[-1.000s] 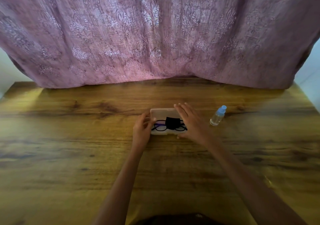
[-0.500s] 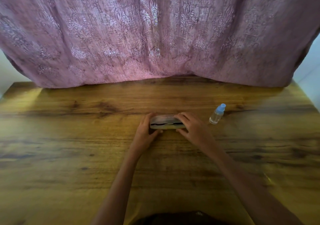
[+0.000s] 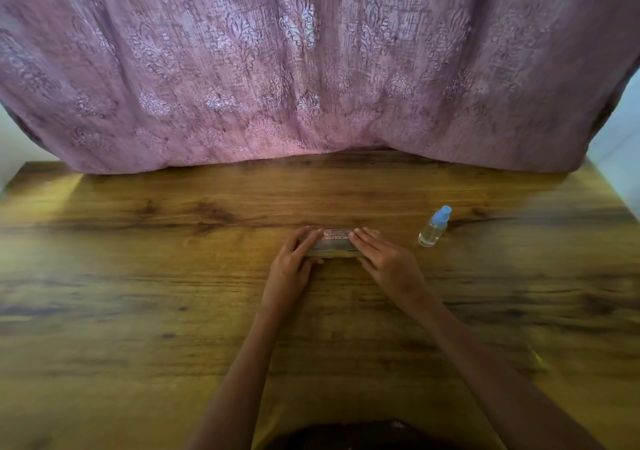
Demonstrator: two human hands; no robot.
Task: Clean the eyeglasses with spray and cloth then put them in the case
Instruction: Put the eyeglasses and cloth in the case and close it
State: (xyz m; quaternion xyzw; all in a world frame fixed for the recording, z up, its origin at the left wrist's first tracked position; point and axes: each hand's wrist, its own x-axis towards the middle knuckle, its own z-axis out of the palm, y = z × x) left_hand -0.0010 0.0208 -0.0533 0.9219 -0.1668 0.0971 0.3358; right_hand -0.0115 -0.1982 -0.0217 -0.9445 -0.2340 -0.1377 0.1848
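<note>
Bare arms, bare hands, a dark garment low in frame

Two forearms come into the head view from the bottom edge, both uncovered from the elbows forward, no sleeve or cuff showing anywhere along them. The left hand (image 3: 292, 262) is slim, and I see no ring, band or watch on it at this sharpness; the right hand (image 3: 388, 260) looks just as plain, its wrist unadorned. Fingernails look short, though the blur leaves that uncertain. At the very bottom, between the arms, sits a strip of dark clothing (image 3: 346, 435) carrying one small pale fleck, too soft to identify.
</note>
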